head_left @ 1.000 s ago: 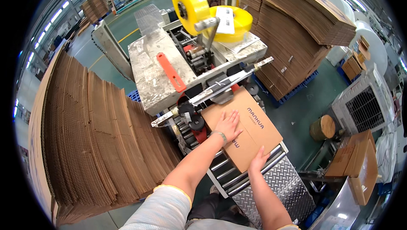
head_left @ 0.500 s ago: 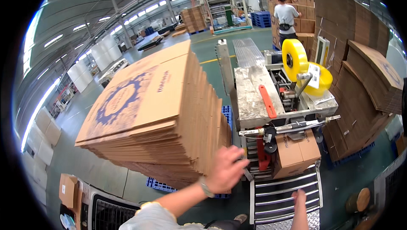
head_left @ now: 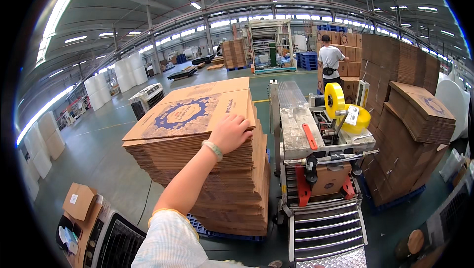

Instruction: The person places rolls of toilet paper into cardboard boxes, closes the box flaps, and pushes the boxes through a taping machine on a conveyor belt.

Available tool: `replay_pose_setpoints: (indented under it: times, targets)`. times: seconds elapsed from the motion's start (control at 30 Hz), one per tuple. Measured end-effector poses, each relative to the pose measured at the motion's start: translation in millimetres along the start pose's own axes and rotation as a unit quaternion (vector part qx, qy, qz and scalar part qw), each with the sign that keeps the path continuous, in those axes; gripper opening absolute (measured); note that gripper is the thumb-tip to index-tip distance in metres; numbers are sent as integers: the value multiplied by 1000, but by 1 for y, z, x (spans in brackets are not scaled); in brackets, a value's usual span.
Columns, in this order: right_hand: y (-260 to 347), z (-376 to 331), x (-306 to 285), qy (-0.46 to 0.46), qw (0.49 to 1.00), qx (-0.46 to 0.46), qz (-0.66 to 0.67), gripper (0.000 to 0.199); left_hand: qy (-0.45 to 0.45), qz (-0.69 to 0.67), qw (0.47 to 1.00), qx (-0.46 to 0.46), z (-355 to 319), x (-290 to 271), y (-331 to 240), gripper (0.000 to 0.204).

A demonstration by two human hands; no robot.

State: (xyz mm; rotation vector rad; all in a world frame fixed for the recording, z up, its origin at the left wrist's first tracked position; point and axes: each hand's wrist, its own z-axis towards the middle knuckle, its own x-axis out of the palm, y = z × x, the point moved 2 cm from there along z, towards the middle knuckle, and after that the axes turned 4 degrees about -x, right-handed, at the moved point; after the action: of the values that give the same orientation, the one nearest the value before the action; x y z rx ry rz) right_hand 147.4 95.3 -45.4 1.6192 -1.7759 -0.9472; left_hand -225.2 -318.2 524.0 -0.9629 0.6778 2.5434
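On the near right part of a tall stack of flattened cardboard boxes (head_left: 232,174), my left hand (head_left: 229,133) lies on the top sheet (head_left: 192,110), fingers apart and reaching its right edge. The thumb is hard to make out. This sheet carries a dark blue gear-shaped print. Right of the stack stands a carton-taping machine (head_left: 316,134) with two yellow tape rolls (head_left: 356,119). Between its red side guides, a cardboard box (head_left: 330,179) sits at the mouth of the machine. My right hand is out of the picture.
A roller conveyor (head_left: 326,226) runs from the machine toward me. Farther right are stacked brown cardboard bundles (head_left: 410,154). A blue pallet (head_left: 207,228) supports the stack. A co-worker (head_left: 330,60) stands by piled boxes behind the machine. At lower left is a table (head_left: 91,223).
My left hand has moved from beside the stack onto its top sheet. My right hand has left the picture. The box has gone deeper into the machine, and the view has tilted up.
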Motion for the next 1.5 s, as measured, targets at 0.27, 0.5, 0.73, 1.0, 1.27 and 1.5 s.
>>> replay_pose_setpoints:
  times: [0.27,0.5,0.73,1.0,1.27,1.5]
  targets:
    - [-105,-61,-82,-143,966,-178,-122,36,-196,70,971,-119,-81,-47,51,18]
    - [-16,-53,-52,-161,970,-182,-22,45,-285,-10,941,183,3,-158,-157,1]
    - [145,-240,7,-265,868,-374,-193,106,-363,-260,795,411,20,-224,-305,52]
    - [126,-417,-19,-475,827,-172,-245,40,-193,-745,638,-4,56,-27,-346,49]
    - [138,-334,7,-416,796,-33,-439,25,165,-633,719,-234,-148,153,-504,113]
    - [113,-341,-42,-235,970,34,-52,59,256,-796,528,-152,-156,138,-487,110]
